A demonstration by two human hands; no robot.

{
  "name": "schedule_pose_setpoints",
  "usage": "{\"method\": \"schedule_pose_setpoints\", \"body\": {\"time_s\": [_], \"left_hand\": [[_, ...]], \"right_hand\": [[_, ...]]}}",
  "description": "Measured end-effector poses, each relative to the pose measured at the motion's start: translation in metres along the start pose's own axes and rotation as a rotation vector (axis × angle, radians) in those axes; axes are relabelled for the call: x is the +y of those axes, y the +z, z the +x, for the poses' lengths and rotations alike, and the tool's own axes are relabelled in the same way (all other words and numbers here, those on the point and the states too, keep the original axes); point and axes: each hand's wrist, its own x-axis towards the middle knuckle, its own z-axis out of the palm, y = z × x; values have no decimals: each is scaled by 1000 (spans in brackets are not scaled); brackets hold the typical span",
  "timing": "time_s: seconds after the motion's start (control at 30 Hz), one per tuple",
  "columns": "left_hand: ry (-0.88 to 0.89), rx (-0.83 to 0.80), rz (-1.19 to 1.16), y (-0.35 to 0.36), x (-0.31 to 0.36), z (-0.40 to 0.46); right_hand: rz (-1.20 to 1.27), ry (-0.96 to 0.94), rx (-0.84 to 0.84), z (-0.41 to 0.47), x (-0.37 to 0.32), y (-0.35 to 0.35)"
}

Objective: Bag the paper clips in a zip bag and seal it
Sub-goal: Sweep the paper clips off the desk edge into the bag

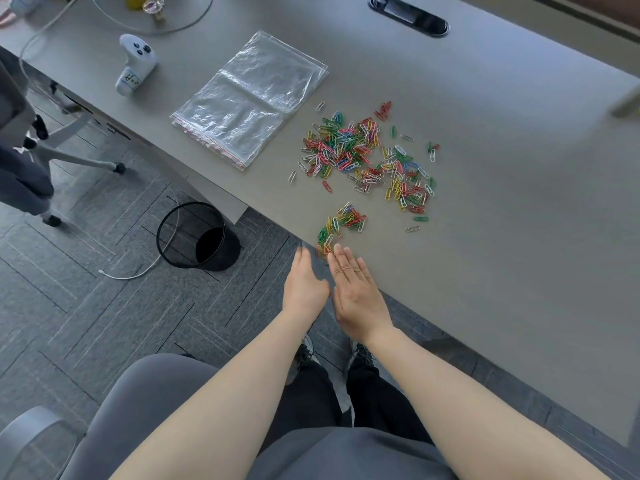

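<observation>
Both hands are flat and open, holding nothing: the left hand (304,285) hangs off the table (519,237) edge, the right hand (356,292) rests behind a small cluster of paper clips (341,221). With the zip bags (252,98) lying well apart, sweeping clips over the edge could spill them toward the wastebasket (197,235).

Colored paper clips (363,164) scattered across the grey desk (519,202), zip bags (249,98) stacked far left of them. Both hands, left hand (304,285) and right hand (356,292), flat-fingered at the near edge beside a small clip cluster.

The gray table (502,174) holds colorful paper clips (363,157), clear zip bags (252,98) and a white controller (135,64).
</observation>
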Motion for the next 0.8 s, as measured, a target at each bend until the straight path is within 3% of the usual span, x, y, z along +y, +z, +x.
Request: {"method": "schedule_pose_setpoints", "body": {"time_s": [0.1, 0.23, 0.5, 0.8], "left_hand": [[21, 15, 0, 1, -2, 2], [9, 5, -10, 0, -3, 1], [-9, -13, -45, 0, -8, 6], [-22, 7, -22, -4, -12, 17]], "right_hand": [[98, -58, 32, 1, 0, -9], [174, 67, 137, 25, 12, -33], [38, 117, -14, 80, 27, -51], [6, 28, -11, 75, 13, -30]]}}
